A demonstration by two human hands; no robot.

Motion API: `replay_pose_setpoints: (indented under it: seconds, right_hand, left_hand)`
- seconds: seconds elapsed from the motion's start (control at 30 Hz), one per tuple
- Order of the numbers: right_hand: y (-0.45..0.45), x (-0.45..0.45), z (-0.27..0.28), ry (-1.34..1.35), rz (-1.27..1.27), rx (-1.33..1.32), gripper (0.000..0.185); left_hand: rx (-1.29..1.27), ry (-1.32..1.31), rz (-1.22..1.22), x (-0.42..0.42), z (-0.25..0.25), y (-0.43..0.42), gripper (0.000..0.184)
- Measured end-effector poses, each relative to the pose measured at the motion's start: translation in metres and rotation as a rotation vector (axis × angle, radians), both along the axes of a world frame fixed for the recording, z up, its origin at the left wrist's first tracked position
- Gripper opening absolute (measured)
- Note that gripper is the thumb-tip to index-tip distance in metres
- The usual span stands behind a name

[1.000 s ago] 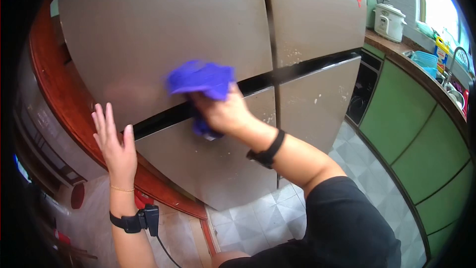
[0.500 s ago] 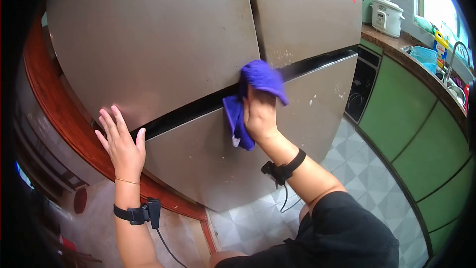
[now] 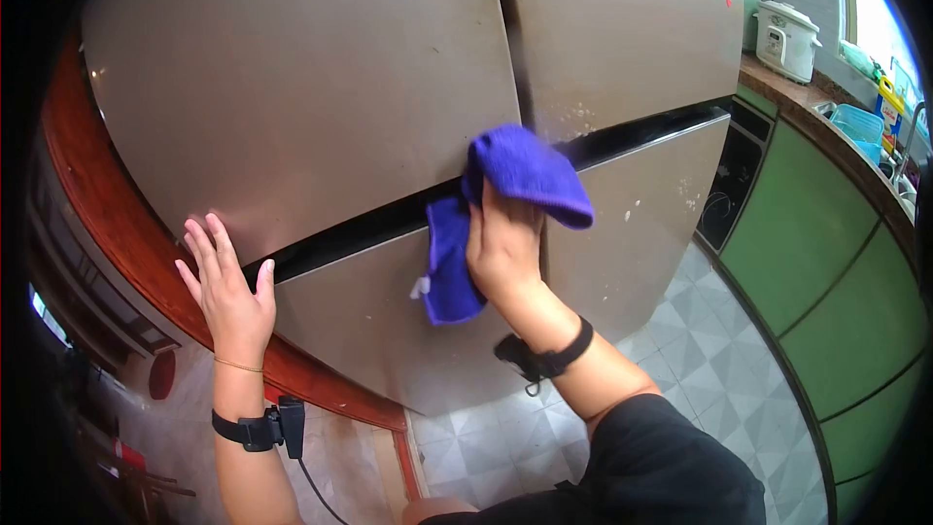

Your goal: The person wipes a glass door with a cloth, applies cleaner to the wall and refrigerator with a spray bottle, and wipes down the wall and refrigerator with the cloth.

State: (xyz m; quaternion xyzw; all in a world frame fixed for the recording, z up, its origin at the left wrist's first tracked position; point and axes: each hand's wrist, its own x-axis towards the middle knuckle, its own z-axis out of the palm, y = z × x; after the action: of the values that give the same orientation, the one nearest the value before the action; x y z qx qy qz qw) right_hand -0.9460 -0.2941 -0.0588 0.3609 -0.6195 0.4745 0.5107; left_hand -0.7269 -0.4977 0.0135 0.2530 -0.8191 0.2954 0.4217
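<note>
A purple cloth [image 3: 535, 172] is in my right hand [image 3: 507, 245], pressed at the dark handle groove [image 3: 364, 231] near the centre seam of a grey-brown refrigerator [image 3: 321, 68]. Part of the cloth hangs below the groove over a lower door, with a small white tag at its edge. The cloth covers most of my right fingertips. My left hand [image 3: 230, 294] is spread at the refrigerator's left edge, close to the left end of the groove, and holds nothing.
Wooden trim [image 3: 126, 253] curves along the left. Green cabinets [image 3: 826, 282] stand at the right under a counter with a white cooker [image 3: 785, 42] and a blue basket [image 3: 857, 123]. A dark appliance [image 3: 731, 175] sits beside the refrigerator. Grey tiles [image 3: 700, 331] cover the floor.
My right hand has moved the cloth rightward along the groove, from left of the seam to the seam. My left hand stays spread near the left edge. The camera view has shifted slightly.
</note>
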Motion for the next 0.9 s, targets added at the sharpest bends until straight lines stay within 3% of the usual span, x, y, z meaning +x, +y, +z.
replay_pose_setpoints:
  seconds: [0.07,0.13,0.2,0.33,0.43,0.6,0.73,0.8,0.9]
  right_hand:
    - [0.006,-0.007,0.003,0.054,0.035,0.032,0.044]
    - [0.005,-0.005,0.018,-0.185,0.15,0.071,0.044]
    - [0.007,-0.008,0.03,-0.072,0.056,0.002,0.046]
    - [0.021,-0.009,0.001,0.097,-0.032,0.165,0.046]
    - [0.014,-0.011,0.022,-0.139,0.209,0.208,0.043]
    - [0.02,-0.009,-0.003,0.078,0.06,0.218,0.043]
    - [0.013,0.001,0.025,-0.071,0.102,0.307,0.03]
    - [0.006,0.001,0.031,-0.025,0.142,0.181,0.028]
    - [0.02,-0.002,0.012,0.03,0.112,0.431,0.042]
  left_hand:
    - [0.015,-0.033,0.01,0.002,0.0,0.002,0.08]
    - [0.028,-0.041,0.004,0.002,0.0,0.002,0.081]
    - [0.038,-0.027,0.016,0.004,0.0,0.001,0.083]
    - [0.061,-0.009,0.01,0.002,0.002,0.003,0.081]
    - [0.092,-0.019,-0.035,0.005,0.003,0.002,0.078]
    - [0.085,0.016,-0.058,0.002,0.003,0.001,0.078]
    - [0.078,-0.01,-0.036,0.001,0.003,0.004,0.081]
    - [0.104,0.037,-0.039,-0.002,0.002,0.004,0.08]
    - [0.105,0.038,-0.041,-0.002,0.003,0.001,0.08]
